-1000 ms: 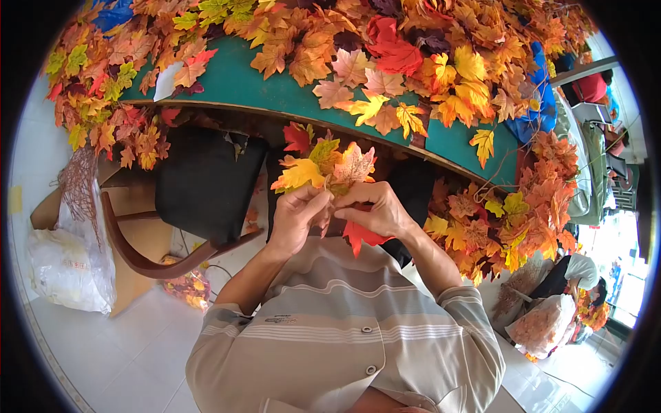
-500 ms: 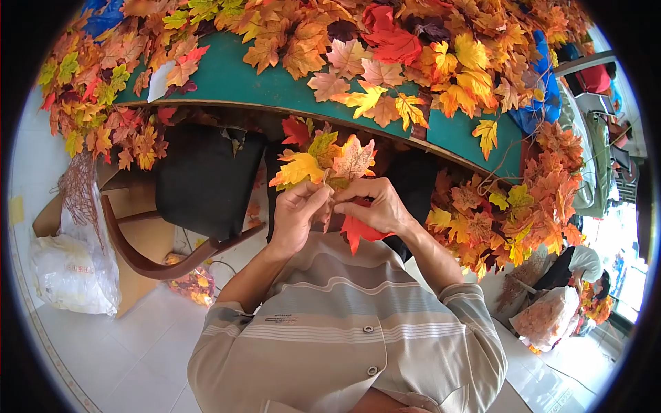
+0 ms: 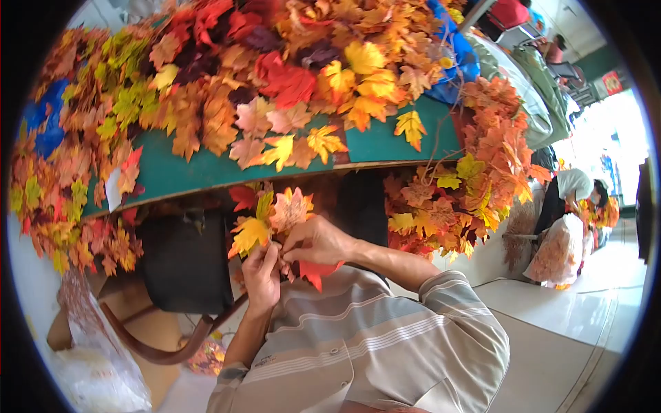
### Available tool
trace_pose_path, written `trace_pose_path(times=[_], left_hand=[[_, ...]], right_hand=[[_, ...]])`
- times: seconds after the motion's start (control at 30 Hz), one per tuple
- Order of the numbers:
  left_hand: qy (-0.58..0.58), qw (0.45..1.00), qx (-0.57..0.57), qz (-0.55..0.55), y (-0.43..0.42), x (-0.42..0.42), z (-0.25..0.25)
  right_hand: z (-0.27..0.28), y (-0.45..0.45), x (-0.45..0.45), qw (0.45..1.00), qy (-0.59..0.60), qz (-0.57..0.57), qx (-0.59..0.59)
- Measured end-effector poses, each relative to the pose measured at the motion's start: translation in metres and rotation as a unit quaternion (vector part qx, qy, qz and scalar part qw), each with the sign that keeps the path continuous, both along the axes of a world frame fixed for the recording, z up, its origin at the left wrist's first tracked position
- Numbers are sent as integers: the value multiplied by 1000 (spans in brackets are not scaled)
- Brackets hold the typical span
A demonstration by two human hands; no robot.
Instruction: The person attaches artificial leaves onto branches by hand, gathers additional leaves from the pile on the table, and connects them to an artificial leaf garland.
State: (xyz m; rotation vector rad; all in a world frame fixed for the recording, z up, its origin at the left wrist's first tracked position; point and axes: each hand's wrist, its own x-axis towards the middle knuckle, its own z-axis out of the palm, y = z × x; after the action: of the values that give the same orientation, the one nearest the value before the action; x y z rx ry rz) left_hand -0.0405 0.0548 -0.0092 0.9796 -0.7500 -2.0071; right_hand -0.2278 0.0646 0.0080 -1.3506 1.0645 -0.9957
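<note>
White glare at right; curved, blackened edges.

**Green tabletop (image 3: 375,146) heaped with artificial maple leaves (image 3: 217,124)**

Most of the surface is covered by a loose, overlapping pile, mainly orange. Red leaves (image 3: 286,79) are bunched near the middle, with dark purple leaves (image 3: 320,54) mixed in; yellow-green leaves (image 3: 131,103) are massed toward the left. Pale pink leaves (image 3: 255,117) are spread toward the near edge, and one yellow leaf (image 3: 411,129) is set apart at right. A white slip (image 3: 112,191) is seen at near left, and crumpled blue plastic (image 3: 458,58) at far right.
</note>
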Motion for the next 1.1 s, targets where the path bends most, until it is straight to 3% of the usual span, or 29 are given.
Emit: trace_pose_path(times=[0.4,0.67,1.1], left_hand=[[48,998,35,-2,5,0,-2],[37,999,-22,27,4,-6,0],[37,999,25,20,1,-9,8]], right_hand=[[-2,-1,1,994,77,-16,-75],[6,-4,-4,996,50,2,-69],[-9,-5,1,999,7,11,-50]])
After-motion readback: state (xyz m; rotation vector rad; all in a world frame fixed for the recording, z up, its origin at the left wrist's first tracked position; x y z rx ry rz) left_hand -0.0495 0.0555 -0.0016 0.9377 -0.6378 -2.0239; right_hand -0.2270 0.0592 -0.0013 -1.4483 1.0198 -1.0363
